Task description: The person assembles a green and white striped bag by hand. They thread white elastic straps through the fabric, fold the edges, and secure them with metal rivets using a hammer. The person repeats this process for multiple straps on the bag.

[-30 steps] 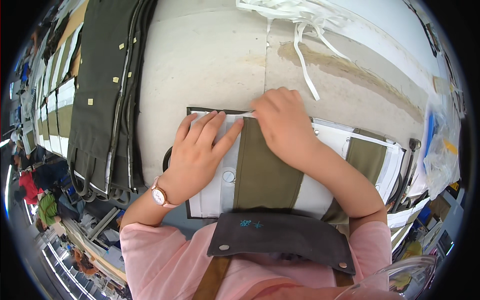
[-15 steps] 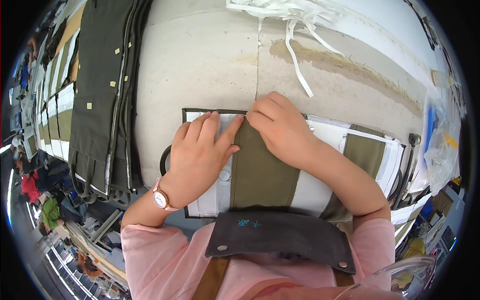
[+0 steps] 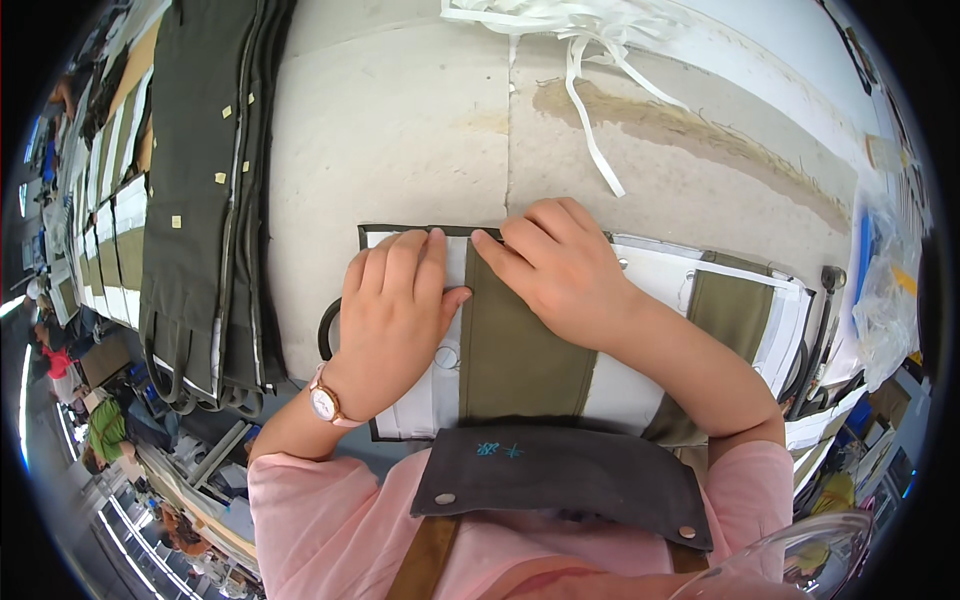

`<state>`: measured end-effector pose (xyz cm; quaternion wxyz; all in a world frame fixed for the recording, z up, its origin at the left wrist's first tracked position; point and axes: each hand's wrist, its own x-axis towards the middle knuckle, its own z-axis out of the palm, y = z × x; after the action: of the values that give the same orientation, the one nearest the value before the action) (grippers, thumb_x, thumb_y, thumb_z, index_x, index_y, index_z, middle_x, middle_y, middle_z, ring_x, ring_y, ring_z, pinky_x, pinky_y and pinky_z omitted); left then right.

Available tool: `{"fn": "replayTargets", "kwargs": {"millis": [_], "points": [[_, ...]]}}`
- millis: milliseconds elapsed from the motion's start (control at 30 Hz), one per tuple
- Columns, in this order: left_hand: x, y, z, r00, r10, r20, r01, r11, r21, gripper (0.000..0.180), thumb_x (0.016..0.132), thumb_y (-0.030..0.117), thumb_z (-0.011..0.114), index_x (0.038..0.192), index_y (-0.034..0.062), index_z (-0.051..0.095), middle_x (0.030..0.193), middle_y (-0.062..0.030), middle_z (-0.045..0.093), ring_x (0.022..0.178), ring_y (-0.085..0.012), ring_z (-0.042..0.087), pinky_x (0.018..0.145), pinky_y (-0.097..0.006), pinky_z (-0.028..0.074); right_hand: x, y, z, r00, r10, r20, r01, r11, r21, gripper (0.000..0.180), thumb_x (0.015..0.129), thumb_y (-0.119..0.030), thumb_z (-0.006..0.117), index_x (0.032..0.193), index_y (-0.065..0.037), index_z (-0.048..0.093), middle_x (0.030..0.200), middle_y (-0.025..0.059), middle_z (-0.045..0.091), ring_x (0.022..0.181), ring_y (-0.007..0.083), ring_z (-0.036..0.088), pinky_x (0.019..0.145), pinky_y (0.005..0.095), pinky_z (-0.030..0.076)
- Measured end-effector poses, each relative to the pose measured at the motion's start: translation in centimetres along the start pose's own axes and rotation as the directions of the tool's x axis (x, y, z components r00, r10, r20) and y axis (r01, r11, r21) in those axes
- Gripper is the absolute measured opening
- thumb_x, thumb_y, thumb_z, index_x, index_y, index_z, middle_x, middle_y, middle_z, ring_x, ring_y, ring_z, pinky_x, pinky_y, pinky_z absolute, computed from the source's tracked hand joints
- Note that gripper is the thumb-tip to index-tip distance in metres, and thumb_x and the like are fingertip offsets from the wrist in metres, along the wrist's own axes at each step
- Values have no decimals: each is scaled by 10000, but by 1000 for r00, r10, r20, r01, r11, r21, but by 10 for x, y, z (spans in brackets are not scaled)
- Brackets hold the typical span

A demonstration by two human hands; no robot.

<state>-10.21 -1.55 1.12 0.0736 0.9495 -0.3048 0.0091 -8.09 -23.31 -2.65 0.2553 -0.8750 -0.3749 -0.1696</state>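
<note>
A sewn fabric panel (image 3: 525, 350), olive down the middle with white sections beside it and a dark trim along its far edge, lies before me. My left hand (image 3: 395, 305), with a watch (image 3: 323, 403) at its wrist, rests flat on the left white section. Its fingertips touch the dark trim. Just right of it, my right hand (image 3: 570, 275) bends its fingers over the same trim, index fingertip pointing left near the olive section's corner. The right thumb is hidden. A dark looped handle (image 3: 328, 325) sticks out at the panel's left side.
Stacked dark fabric pieces (image 3: 195, 150) with small yellow tags lie to the left. White tape strips (image 3: 590, 50) are heaped at the far side, one trailing toward me. Clear plastic bags (image 3: 885, 310) sit at the right. People and benches fill the background.
My left hand's fingers have drawn together. My right hand's index finger has reached left along the trim, and its other fingers have shifted slightly right. The panel has barely moved.
</note>
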Motion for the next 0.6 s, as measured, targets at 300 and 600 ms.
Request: {"fn": "replayTargets", "kwargs": {"millis": [300,600], "points": [[2,4,5,979,201,19,-201,980,-4,578,791,136,730,1332,-3,581,1289,-154,579,1199,-306,572,1047,-465,451,-11,12,-13,976,220,-6,-219,973,68,191,738,-101,680,920,-55,641,912,70,570,879,269,534,790,397,426],[13,19,-2,985,152,77,-154,988,25,643,796,324,758,1391,141,594,1199,-156,542,1139,-313,551,985,-437,466,-18,13,-26,923,375,83,-381,921,82,149,793,-71,722,850,-71,585,869,77,531,840,279,532,745,403,397]]}}
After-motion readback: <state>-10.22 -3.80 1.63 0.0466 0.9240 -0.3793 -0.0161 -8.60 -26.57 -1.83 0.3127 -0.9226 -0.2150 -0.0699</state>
